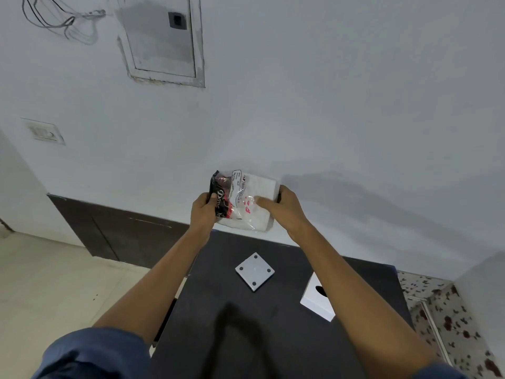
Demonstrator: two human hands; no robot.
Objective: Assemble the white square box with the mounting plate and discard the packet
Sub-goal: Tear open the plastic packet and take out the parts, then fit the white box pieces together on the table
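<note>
Both hands (pixel 203 212) (pixel 284 207) grip packet (pixel 240 203) (box inside).

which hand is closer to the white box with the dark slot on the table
Right. The right hand is raised above the white box; the left hand is farther over, both up holding the packet.

The packet (pixel 240 203) is clear plastic with red marks and a black printed end, over a white item. On the black table (pixel 218 337), a pale grey plate (pixel 255 271) bears four dark dots; a white box (pixel 317 302) sits at the right edge.
</note>
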